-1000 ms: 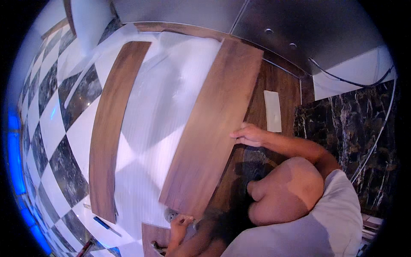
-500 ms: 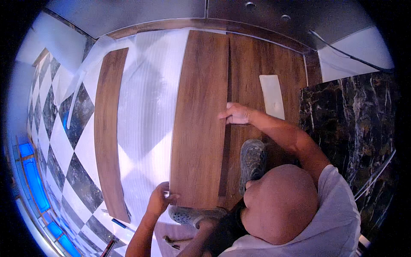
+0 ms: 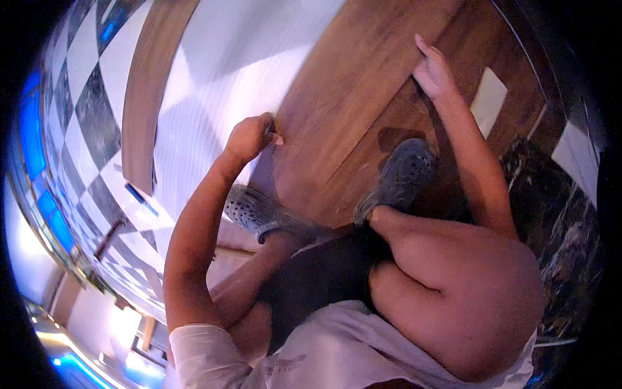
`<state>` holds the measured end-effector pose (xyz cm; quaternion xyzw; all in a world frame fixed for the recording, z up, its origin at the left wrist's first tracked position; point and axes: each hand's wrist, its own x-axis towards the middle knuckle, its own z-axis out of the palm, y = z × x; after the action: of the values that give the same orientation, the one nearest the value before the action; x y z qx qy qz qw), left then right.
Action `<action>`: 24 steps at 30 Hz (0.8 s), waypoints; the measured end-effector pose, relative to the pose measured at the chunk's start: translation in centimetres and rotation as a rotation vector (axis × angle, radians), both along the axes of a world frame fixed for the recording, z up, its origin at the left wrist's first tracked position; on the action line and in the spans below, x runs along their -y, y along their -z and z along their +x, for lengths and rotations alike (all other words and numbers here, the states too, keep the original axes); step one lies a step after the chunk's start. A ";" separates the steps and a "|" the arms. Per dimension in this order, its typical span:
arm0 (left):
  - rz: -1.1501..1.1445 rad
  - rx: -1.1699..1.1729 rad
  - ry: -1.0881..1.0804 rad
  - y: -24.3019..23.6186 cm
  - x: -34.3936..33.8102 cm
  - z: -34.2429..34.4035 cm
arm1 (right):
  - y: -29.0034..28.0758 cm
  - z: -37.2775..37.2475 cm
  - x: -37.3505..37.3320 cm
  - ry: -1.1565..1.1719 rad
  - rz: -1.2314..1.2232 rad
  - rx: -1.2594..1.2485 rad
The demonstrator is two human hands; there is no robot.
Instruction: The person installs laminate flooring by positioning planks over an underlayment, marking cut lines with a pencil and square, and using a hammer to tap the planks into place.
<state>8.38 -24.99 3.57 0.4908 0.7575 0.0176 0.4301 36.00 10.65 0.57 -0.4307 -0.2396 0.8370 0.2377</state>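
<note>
A wide brown wood-look floor plank (image 3: 350, 84) lies in front of me, running away from my feet. My left hand (image 3: 251, 137) is closed at its near left edge, thumb over the top face. Farther along, on its right edge, is my right hand (image 3: 433, 74), one digit stretched out over the surface and the other fingers partly hidden at the edge. The plank's right side borders brown flooring of the same look (image 3: 483, 39). White ribbed underlay (image 3: 214, 91) spreads out to the left of the plank.
A narrower brown plank (image 3: 144, 97) rests on the underlay's left side, beside black-and-white checkered tiles (image 3: 97, 123). Near its end lies a blue-handled tool (image 3: 139, 198). A white strip (image 3: 489, 100) lies on the right flooring, next to a dark marbled panel (image 3: 544, 240). My clogs (image 3: 411, 168) flank the plank's near end.
My view has tilted and turned, so the plank now slants up to the right. The left hand has closed at the plank's edge; the right hand stays along its right edge.
</note>
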 end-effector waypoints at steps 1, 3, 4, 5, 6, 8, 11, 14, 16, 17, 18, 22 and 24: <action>0.006 -0.005 0.008 -0.4 -0.1 0.0 | -0.3 -0.2 -0.3 -0.009 0.000 -0.038; 0.122 0.005 0.044 -1.1 -0.6 0.1 | -0.7 -0.3 -0.5 0.003 0.022 -0.049; 0.109 0.009 0.041 -1.4 -0.8 0.1 | -0.7 -0.2 -0.6 0.024 0.049 -0.031; 0.100 0.008 0.037 -1.6 -1.0 0.1 | -0.5 -0.1 -0.8 0.052 0.071 -0.010; 0.099 0.013 0.035 -1.7 -1.0 0.1 | -0.4 0.0 -1.0 0.036 0.064 0.000; 0.055 -0.073 0.108 -1.8 -1.1 -0.1 | 0.1 0.2 -1.3 0.027 0.036 0.060; 0.068 -0.047 0.088 -1.4 -1.1 -0.5 | 0.6 0.1 -1.8 0.034 0.009 0.035; 0.065 -0.057 0.073 -1.1 -1.2 -0.5 | 0.3 -0.3 -1.7 0.089 0.012 0.117; 0.074 -0.052 0.073 -1.1 -1.3 -0.3 | -0.2 -0.7 -1.4 0.110 0.032 0.131; 0.072 -0.033 0.077 -1.1 -1.3 -0.1 | -0.6 -0.7 -1.2 0.103 0.044 0.119; 0.075 -0.042 0.070 -1.1 -1.2 0.0 | -0.9 -0.7 -0.9 0.088 0.060 0.089; 0.118 -0.072 0.071 -1.0 -1.0 0.2 | -1.6 -1.0 -0.3 0.101 0.053 0.088; 0.134 -0.086 0.069 -1.0 -0.9 0.2 | -1.8 -0.9 -0.3 0.096 0.076 0.093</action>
<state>8.63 -24.07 4.55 0.5444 0.7551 0.0323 0.3639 35.11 10.92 2.38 -0.4707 -0.2610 0.7941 0.2823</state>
